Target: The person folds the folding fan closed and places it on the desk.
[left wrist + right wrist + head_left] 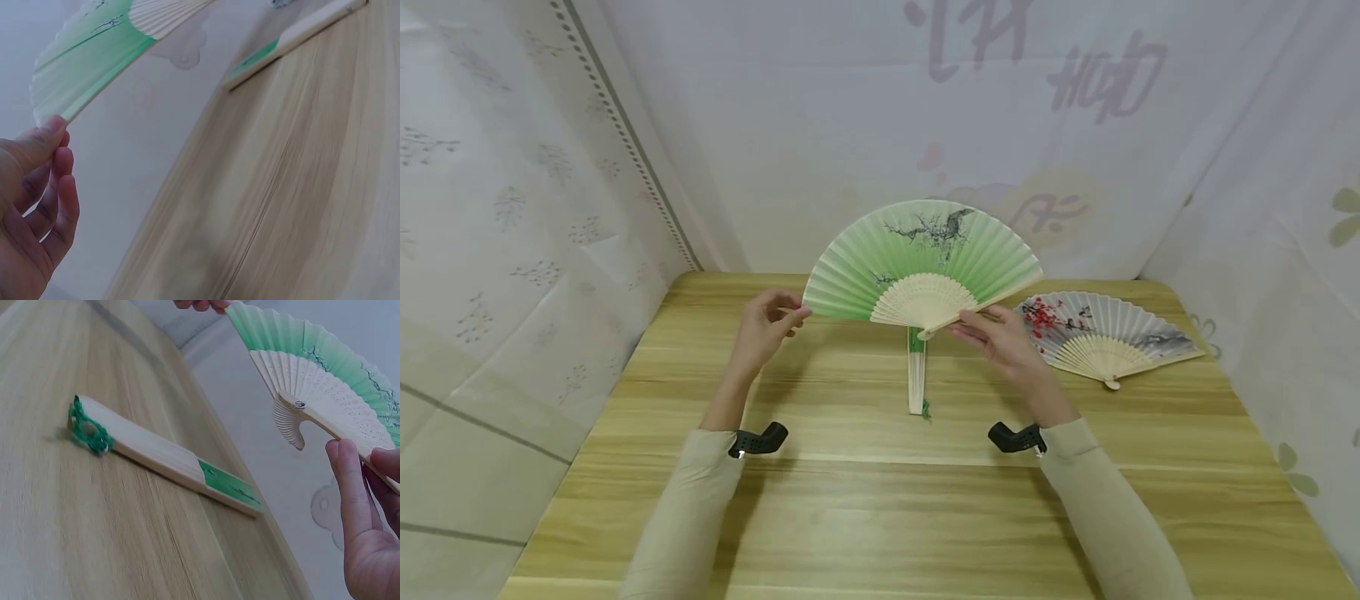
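Observation:
Spread wide above the table is a green folding fan (925, 250) with a dark branch print and pale pierced ribs. My left hand (767, 325) pinches its left outer corner between thumb and forefinger, plain in the left wrist view. My right hand (1000, 337) grips the right guard stick near the pivot; in the right wrist view its thumb and fingers (350, 469) close on that stick. Below it on the table lies a folded fan (917, 375), green at its far end, with a green cord (90, 431) at its near end.
To the right, an open grey-white fan (1108, 333) with red blossoms lies on the wooden table (880, 517). Printed white cloth hangs behind (820, 125) and along both sides. A black wrist camera (760, 439) sits on the left wrist, another (1015, 437) on the right.

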`<state>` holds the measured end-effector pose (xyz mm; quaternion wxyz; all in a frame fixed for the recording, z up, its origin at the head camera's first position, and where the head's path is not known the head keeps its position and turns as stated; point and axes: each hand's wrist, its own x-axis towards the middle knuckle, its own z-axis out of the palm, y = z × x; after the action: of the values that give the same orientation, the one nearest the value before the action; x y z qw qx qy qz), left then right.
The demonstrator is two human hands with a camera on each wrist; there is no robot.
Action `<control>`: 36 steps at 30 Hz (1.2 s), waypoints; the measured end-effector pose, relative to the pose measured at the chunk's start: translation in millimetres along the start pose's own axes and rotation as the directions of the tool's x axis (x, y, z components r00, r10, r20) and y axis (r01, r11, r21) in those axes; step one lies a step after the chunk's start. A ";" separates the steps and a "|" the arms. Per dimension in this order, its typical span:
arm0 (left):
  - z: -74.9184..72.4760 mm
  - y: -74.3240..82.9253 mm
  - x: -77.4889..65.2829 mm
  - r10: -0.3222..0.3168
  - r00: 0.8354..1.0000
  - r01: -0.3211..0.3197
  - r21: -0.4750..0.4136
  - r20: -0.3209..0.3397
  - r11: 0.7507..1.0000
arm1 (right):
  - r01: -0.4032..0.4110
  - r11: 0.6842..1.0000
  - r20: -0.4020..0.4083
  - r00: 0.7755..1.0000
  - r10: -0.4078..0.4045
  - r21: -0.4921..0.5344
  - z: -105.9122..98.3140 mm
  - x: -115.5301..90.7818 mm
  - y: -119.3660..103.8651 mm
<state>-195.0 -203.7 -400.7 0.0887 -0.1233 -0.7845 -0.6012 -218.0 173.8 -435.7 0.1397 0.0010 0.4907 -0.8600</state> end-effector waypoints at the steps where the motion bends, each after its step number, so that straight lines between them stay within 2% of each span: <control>1: 2.3 -1.6 1.0 0.001 1.000 -0.001 -0.011 -0.003 1.000 | 0.004 1.000 -0.003 1.000 -0.004 0.006 -3.0 -1.4 -1.0; 8: 9.9 -26.6 8.4 -0.008 0.999 0.005 -0.066 -0.042 0.998 | 0.052 0.998 -0.030 0.998 -0.052 0.018 -18.4 -8.9 -6.2; 10: 11.3 -27.0 8.8 -0.011 0.999 0.008 -0.077 -0.046 0.997 | 0.062 0.998 -0.041 0.997 -0.061 0.020 -21.8 -9.4 -6.3; 17: 15.0 -6.8 0.4 -0.037 0.998 0.032 -0.098 -0.050 0.995 | 0.077 0.997 -0.072 0.994 -0.076 0.005 -27.5 -9.4 -1.4; 26: 18.0 -8.1 -3.4 -0.074 0.995 0.066 -0.112 -0.073 0.992 | 0.107 0.994 -0.060 0.992 -0.108 -0.019 -28.3 -12.4 2.1; 36: 20.0 -8.5 -1.7 -0.078 0.994 0.067 -0.139 -0.079 0.988 | 0.154 0.986 -0.036 0.987 -0.157 -0.059 -26.0 -13.7 1.6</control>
<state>-195.7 -186.6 -414.2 0.0910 -0.0753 -0.7413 -0.6607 -208.0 198.2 -448.6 0.0621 -0.0237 0.5160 -0.8540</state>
